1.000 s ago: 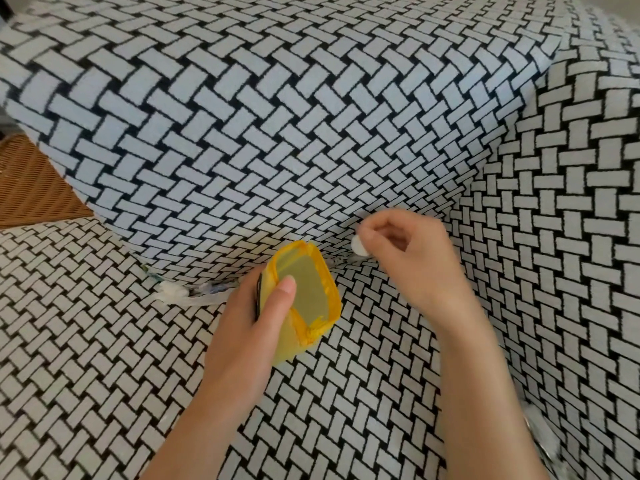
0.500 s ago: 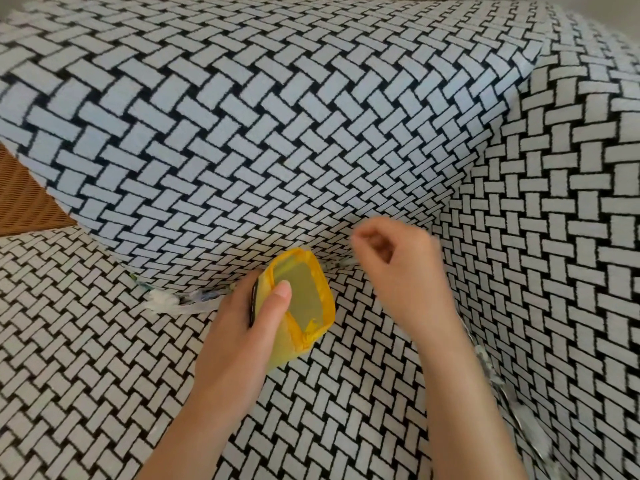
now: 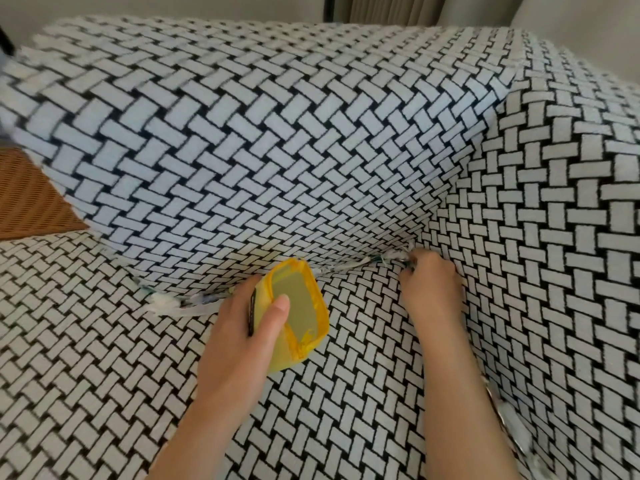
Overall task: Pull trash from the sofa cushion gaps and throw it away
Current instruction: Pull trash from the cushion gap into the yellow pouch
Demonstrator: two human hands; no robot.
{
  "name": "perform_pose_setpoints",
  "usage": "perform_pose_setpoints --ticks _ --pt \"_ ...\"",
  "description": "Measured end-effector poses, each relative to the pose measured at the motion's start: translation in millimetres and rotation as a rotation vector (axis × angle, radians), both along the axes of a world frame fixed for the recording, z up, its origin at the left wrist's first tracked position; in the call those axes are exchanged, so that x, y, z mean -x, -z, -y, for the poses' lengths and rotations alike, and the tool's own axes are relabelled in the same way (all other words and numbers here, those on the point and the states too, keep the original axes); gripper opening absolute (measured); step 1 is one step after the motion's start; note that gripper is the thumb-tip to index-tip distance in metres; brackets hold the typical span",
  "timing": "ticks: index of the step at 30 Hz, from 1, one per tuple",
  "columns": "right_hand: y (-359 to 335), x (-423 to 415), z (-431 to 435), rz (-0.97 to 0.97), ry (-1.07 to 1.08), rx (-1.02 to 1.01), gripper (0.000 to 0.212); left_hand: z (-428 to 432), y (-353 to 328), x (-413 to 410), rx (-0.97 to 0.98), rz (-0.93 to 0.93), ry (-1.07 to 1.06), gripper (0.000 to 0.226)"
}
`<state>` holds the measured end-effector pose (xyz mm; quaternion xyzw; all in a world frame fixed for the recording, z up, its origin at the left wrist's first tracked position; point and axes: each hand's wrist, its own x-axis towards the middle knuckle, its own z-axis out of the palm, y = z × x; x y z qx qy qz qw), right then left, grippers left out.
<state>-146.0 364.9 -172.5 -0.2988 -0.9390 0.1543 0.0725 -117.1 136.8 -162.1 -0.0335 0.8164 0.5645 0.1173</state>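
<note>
Along the cushion gap (image 3: 332, 271), between the back cushion (image 3: 277, 150) above it and the seat cushion (image 3: 86, 375) below it, litter lay lengthwise, its axis following the gap and rising rightward. The left hand (image 3: 239, 341) gripped the yellow bin (image 3: 280, 355) just below the gap's middle, thumb over the rim, mouth tilted toward the gap. The right hand (image 3: 429, 289) sat at the gap's right end, fingers curled, apparently pinching a wrapper scrap (image 3: 398, 258); it was the nearer hand. A white wad (image 3: 162, 303) lay at the gap's left end. Judgement: draw the scrap out, then down-left to the bin.
</note>
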Motion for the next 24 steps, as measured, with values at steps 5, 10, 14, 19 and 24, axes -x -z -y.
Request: perform_pose_setpoints --ticks 5,10,14,19,24 --pt "-6.2 0.8 7.6 0.037 0.018 -0.047 0.023 4.7 9.7 -3.7 0.001 -0.044 -0.005 0.082" --pt "-27.0 8.6 7.9 0.29 -0.114 -0.227 0.016 8.7 10.6 -8.2 -0.105 -0.037 0.013 0.084" --pt "-36.3 15.5 11.5 0.414 -0.242 -0.376 0.019 12.2 5.2 -18.1 -0.348 0.01 -0.018 0.062" --pt "-33.7 15.9 10.4 0.358 -0.264 -0.463 0.02 10.5 -0.1 -33.6 -0.503 0.036 0.002 0.02" --pt "-58.6 -40.2 20.5 -0.082 -0.243 0.141 0.018 3.7 6.4 -52.4 -0.368 0.007 0.02 0.084"
